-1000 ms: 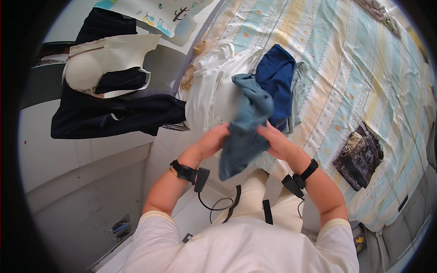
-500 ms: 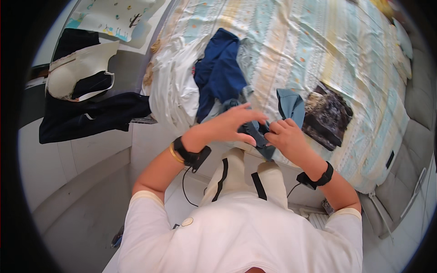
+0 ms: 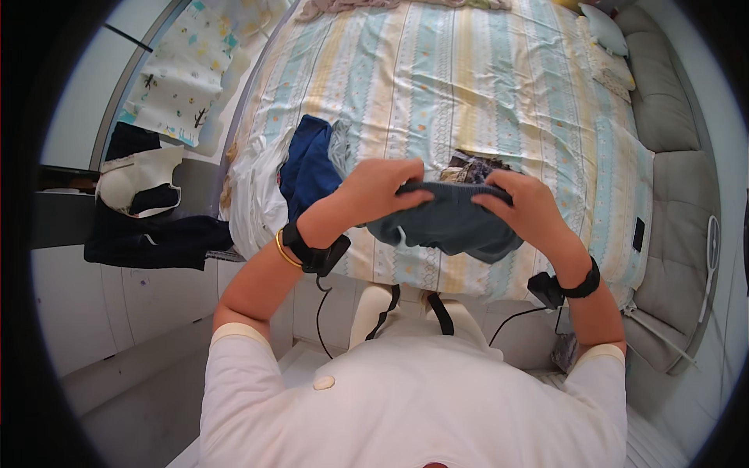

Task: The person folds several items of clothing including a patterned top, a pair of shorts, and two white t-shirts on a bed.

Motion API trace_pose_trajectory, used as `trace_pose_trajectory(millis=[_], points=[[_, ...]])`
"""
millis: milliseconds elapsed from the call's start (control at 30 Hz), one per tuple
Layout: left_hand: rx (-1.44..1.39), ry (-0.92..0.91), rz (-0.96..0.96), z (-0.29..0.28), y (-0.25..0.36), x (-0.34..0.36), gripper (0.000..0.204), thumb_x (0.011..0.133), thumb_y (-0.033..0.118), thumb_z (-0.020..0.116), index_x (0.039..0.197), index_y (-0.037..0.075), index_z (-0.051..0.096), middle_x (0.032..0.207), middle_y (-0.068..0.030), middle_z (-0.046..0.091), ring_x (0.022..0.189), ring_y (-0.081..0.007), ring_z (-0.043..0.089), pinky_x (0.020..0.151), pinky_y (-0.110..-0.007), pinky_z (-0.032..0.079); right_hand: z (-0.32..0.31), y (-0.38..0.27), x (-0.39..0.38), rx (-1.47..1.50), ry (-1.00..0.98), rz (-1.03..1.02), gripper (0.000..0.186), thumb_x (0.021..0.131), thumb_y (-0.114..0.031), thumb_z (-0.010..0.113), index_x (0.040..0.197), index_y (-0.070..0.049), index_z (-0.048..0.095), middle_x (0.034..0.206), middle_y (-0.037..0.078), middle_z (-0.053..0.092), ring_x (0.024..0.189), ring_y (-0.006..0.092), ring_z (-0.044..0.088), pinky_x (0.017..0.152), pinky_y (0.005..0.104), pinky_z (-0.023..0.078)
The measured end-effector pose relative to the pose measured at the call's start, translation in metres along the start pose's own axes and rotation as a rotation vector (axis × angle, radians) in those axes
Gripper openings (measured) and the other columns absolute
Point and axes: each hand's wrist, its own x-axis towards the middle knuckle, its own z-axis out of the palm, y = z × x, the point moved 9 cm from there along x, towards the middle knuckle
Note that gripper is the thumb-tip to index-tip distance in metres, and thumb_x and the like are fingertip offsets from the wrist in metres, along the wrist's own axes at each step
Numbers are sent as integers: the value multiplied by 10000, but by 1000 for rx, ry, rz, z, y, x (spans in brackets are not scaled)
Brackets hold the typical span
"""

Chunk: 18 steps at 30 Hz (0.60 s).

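Note:
Between my hands hangs a dark grey-blue garment with a ribbed band (image 3: 445, 222); its exact kind I cannot tell. My left hand (image 3: 385, 187) pinches the left end of the band, thumb below and fingers above. At the band's right end, my right hand (image 3: 527, 204) grips it the same way. The band is stretched between them over the bed's near side, and the cloth droops below in folds. Just behind it lies a dark patterned piece of clothing (image 3: 468, 168), partly hidden by the held garment.
A striped sheet covers the bed (image 3: 437, 86). Left of my hands lie a blue garment (image 3: 308, 160) and white cloth (image 3: 257, 195). Farther left are a cream bra (image 3: 121, 191) and dark trousers (image 3: 168, 242). A grey padded headboard (image 3: 663, 105) borders the right side.
The grey-blue garment, earlier bunched low between my hands, is now lifted with its band spread. My hands have moved apart, the right one to the right. The view has shifted.

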Motion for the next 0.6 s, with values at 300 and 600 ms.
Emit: trace_pose_trajectory(millis=[300, 600], points=[[190, 234, -406, -11, -2, 52, 238, 853, 227, 570, 938, 38, 451, 735, -197, 587, 731, -390, 570, 616, -440, 437, -36, 14, 12, -273, 310, -28, 213, 813, -240, 615, 902, -63, 536, 706, 134, 607, 672, 340, 587, 594, 400, 449], [-1114, 219, -518, 36, 3, 84, 427, 857, 10, 470, 1267, 87, 382, 1012, -98, 568, 820, -195, 628, 716, -331, 569, -14, 38, 17, 65, 205, -25, 483, 813, -360, 617, 1123, -15, 482, 1009, 205, 589, 908, 353, 582, 750, 411, 475]])
